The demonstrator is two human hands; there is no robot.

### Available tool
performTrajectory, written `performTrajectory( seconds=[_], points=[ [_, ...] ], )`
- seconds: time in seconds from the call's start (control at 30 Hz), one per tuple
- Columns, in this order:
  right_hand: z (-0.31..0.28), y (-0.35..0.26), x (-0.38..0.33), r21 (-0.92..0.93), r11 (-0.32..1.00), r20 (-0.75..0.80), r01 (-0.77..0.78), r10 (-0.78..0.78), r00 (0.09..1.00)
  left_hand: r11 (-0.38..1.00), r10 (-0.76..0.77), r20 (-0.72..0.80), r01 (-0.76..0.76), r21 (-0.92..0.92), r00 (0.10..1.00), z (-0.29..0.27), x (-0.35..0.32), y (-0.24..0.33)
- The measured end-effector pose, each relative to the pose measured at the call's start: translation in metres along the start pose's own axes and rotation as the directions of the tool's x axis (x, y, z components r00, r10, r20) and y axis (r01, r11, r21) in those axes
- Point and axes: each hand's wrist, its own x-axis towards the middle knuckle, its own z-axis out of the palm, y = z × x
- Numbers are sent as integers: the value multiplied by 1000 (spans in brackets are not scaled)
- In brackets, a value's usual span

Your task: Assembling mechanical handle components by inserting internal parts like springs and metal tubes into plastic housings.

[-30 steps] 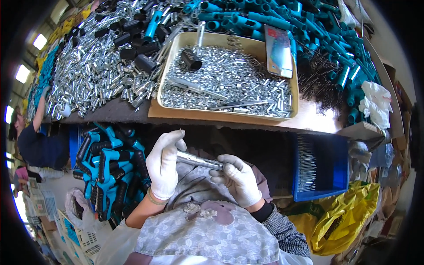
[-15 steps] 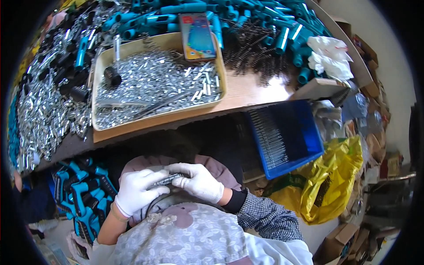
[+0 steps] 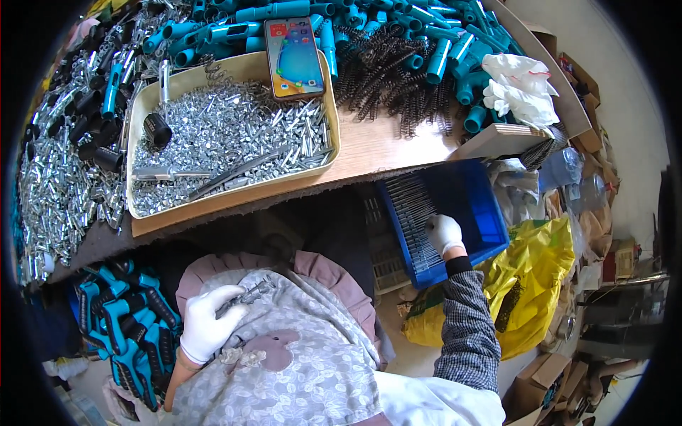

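Observation:
My left hand [image 3: 209,323], in a white glove, is over my lap with its fingers closed round a small silvery metal part [image 3: 254,292], whose far end sticks out past the fingertips. My right hand [image 3: 445,235], also gloved, reaches into the blue bin [image 3: 501,245] below the table's front edge. Its fingers are bent together at the row of slim metal rods [image 3: 412,202] standing along the bin's left side. Whatever lies between those fingertips is hidden.
On the table, a cream tray [image 3: 334,135] holds many small metal pins, with a phone [image 3: 295,60] at its back edge. Dark springs [image 3: 387,78] and teal tubes [image 3: 472,117] lie beyond. Teal-and-black handles [image 3: 131,323] fill the lower left; a yellow bag [image 3: 533,277] sits beside the bin.
My right hand has left the metal part at my lap and moved right, into the blue bin. My left hand keeps the part and has turned slightly. The whole view has shifted a little.

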Motion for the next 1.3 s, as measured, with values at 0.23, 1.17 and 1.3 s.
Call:
performTrajectory(
  seconds=[0.23, 1.17, 1.3],
  points=[
    [10, 8, -42, -115, 993, 143, 35, -18, 990, 996, 90, -15, -90, -12, 996, 10, 3, 4],
    [51, -109, 186, -129, 950, -749, 283, -281, 601, 995, 21, -12, -20, 99, 1000, 14, -4, 18],
    [78, -103, 242, 197, 866, -781, 460, -145, 607, 997, 17, 0, -17, 80, 1000, 20, 3, 17]
  ],
)
